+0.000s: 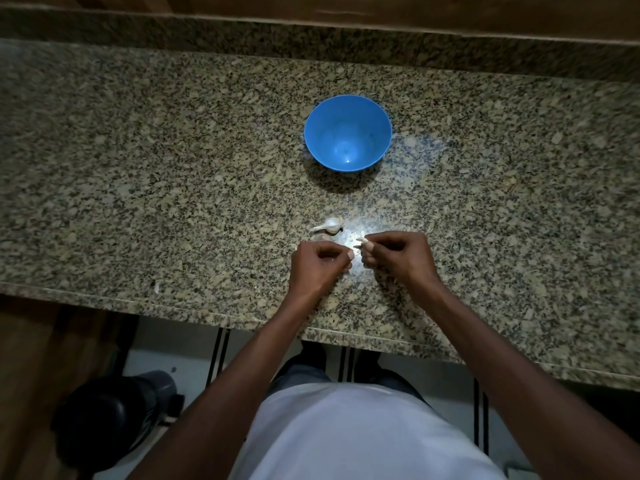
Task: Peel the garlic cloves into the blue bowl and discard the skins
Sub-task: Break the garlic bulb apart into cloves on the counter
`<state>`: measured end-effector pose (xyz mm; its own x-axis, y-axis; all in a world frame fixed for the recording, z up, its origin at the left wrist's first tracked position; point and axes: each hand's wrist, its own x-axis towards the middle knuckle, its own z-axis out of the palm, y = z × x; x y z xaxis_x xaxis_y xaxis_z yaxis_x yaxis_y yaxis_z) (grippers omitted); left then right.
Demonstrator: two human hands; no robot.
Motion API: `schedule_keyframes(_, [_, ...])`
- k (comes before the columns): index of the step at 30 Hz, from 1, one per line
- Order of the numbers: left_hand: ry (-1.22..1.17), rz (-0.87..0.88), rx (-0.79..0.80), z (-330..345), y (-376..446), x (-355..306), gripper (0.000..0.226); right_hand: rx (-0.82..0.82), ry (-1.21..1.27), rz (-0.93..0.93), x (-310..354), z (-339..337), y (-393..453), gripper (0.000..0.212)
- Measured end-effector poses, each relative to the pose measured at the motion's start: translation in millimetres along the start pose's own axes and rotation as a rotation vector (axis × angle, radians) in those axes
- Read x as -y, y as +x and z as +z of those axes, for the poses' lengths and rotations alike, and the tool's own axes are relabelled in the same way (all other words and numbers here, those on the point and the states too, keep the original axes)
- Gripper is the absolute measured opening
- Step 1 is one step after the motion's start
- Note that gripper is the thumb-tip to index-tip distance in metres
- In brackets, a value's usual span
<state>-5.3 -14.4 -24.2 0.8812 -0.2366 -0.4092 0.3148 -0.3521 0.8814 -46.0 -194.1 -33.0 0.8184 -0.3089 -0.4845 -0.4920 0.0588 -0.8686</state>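
Head view: blue bowl [348,133] stands upright on the granite counter [173,168], nothing visible inside. Garlic bulb [330,225] lies between bowl and hands, apart from the bowl. Right hand [398,259] pinches a pale garlic clove [363,241] at its fingertips. Left hand [317,266] is curled just beside it; what it holds, cannot tell. Dark bin [114,417] on the floor, lower left.

speckled polished granite counter [173,168], seemingly plastic bowl [379,114]

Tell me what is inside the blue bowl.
The blue bowl shows only its bare blue floor and walls; no peeled cloves. Nothing covers its inside. A garlic bulb lies outside, nearer the hands.
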Motion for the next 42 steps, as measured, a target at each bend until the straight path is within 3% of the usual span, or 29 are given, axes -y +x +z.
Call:
schedule_keyframes(7, [0.143,0.067,-0.053,5,3,3,0.035,0.075,0.064,0.060,-2,-1,-5,0.017])
schedule_keyframes(15, [0.173,0.185,0.010,6,7,-7,0.012,0.088,-0.070,-0.028,3,-2,-9,0.014])
schedule_keyframes(21, [0.230,0.224,-0.033,13,6,-3,0.015,0.052,0.100,0.009,4,0,-13,0.017])
schedule_keyframes(27, [0.238,0.208,-0.070,19,6,-1,0.014,0.073,0.201,0.074,2,2,-15,0.021])
schedule_keyframes(33, [0.242,0.152,-0.010,21,6,-3,0.016,0.124,0.258,0.089,3,1,-18,0.027])
schedule_keyframes(40, [0.045,0.021,0.059,10,15,-2,0.010,0.132,0.215,0.065,7,-1,-15,0.021])
schedule_keyframes(42, [-0.002,0.038,0.089,5,15,-4,0.021,0.123,0.203,0.063,8,-1,-14,0.024])
